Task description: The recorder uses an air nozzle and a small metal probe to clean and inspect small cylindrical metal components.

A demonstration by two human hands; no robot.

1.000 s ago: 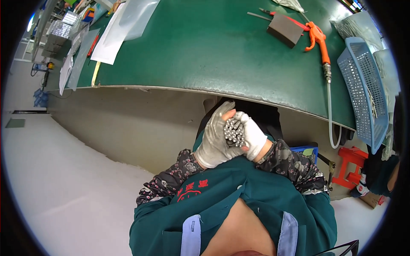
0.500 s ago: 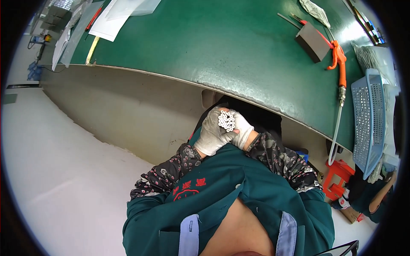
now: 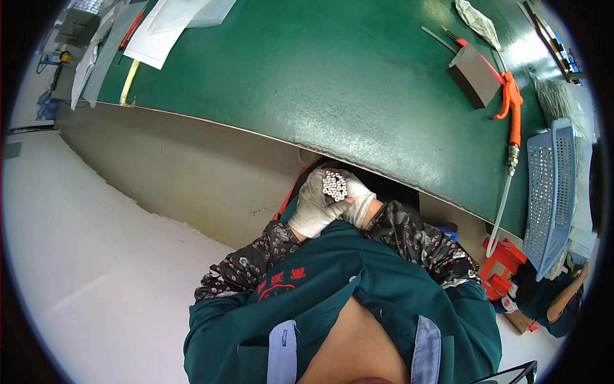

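A bundle of slim, pale metallic tubes [image 3: 334,186] stands upright between my hands, its round ends facing up. My left hand [image 3: 312,203], in a greyish worn glove, wraps the bundle from the left. Around its right side curls my right hand [image 3: 359,196] in a whiter glove with bare fingertips showing. Both hands press together in front of my body, just below the table's near edge. The lower length of the tubes is hidden by the gloves and my lap.
The green table [image 3: 288,77] spans the top. On it lie papers [image 3: 157,38], a grey block [image 3: 474,75], an orange air gun [image 3: 510,99] with a hose, and a white glove [image 3: 478,24]. A blue basket [image 3: 551,192] stands at the right; below it are a red stool [image 3: 502,265] and another person [image 3: 553,297].
The bundle's top ends have shifted slightly left and down with both hands still around it. The table and its things appear slightly lower, as the view has tilted.
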